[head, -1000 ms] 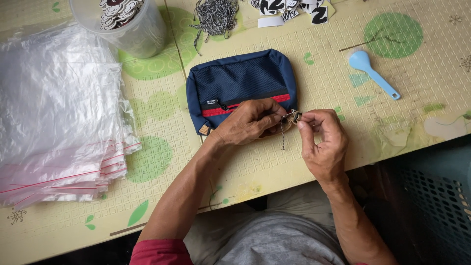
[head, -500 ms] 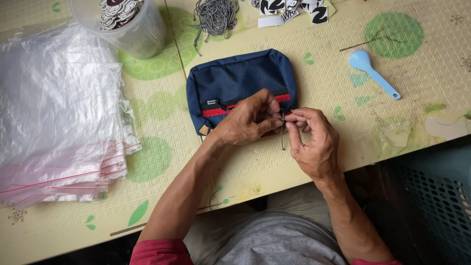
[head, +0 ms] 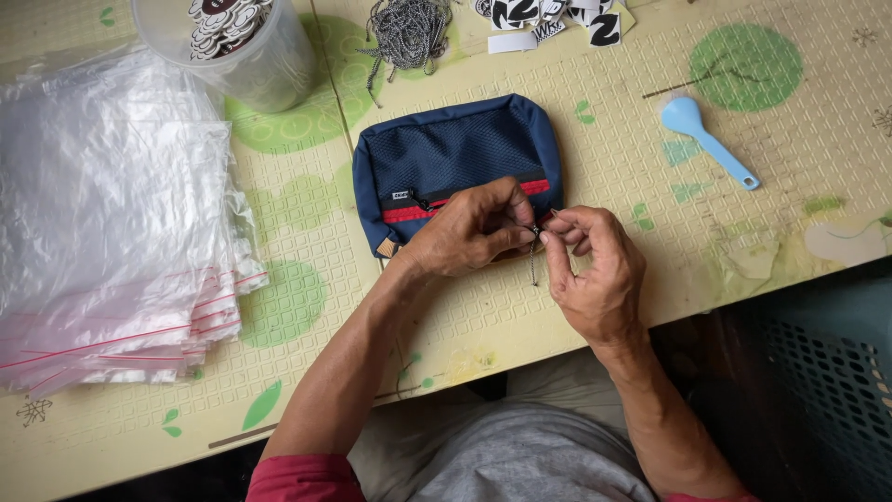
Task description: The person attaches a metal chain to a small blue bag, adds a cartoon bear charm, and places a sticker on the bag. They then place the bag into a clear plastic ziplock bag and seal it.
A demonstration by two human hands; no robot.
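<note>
A navy blue pouch (head: 455, 149) with a mesh front and a red zip line lies flat on the patterned table. My left hand (head: 469, 232) rests on its lower right corner, fingers pinched at the zip end. My right hand (head: 595, 270) meets it fingertip to fingertip just off the pouch's edge. Between the fingertips hangs a short thin bead chain (head: 533, 265), and both hands pinch it where it joins the zip.
A stack of clear zip bags (head: 102, 223) lies at the left. At the back stand a clear tub of printed tags (head: 232, 42), a heap of bead chains (head: 404, 33) and loose tags (head: 548, 19). A light blue spoon (head: 711, 144) lies right. A dark crate (head: 827, 381) sits below the table edge.
My right hand has shifted left toward the pouch corner, closing up against my left hand. The chain now hangs straight down between the fingertips. The pouch has stayed in place.
</note>
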